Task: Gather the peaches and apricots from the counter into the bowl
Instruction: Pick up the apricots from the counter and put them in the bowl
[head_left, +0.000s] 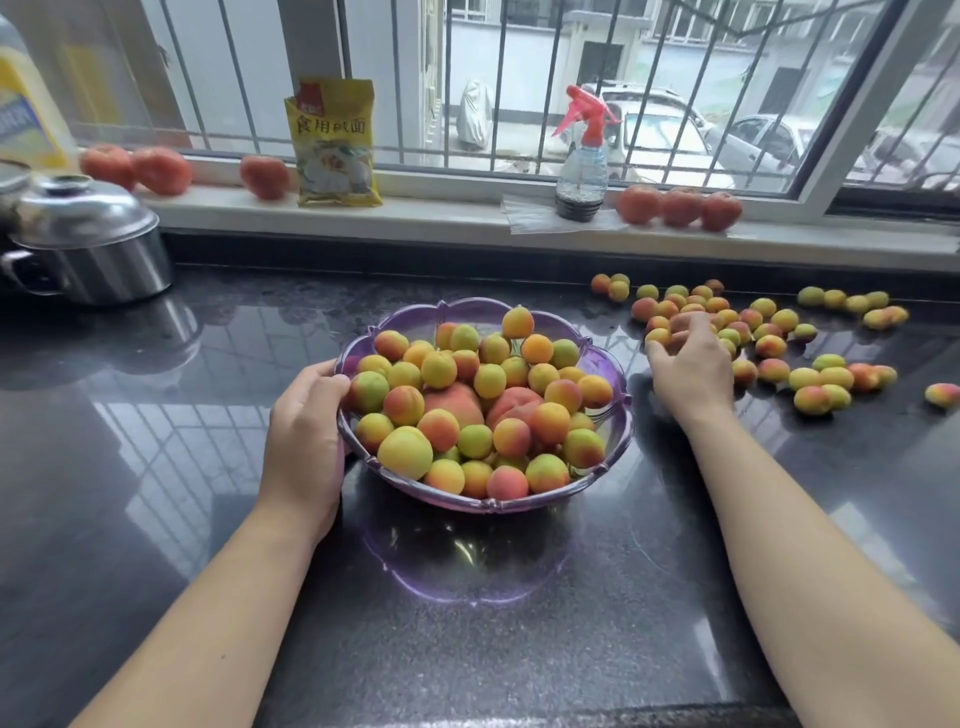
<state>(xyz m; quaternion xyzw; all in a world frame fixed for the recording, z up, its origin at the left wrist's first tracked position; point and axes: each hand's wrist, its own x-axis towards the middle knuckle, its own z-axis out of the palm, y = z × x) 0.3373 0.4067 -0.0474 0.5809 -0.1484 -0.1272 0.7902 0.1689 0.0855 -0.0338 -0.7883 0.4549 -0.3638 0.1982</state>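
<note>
Heaping more fruit risks spills: the bowl (613, 431) is piled above its rim. Left hand (306, 441) grips the rim at 9 o'clock; right hand (685, 364) curls over loose apricots (769, 345) at 2 o'clock, which may roll.

place: home kitchen | surface: dark polished stone counter (156, 467) | cookware: lidded steel pot (88, 244) at left | sill: barred window (519, 78) onto a street with parked cars, yellow food packet (335, 143), spray bottle (584, 156), tomatoes (680, 207) | left edge: cooking-oil bottle (26, 114)
</note>
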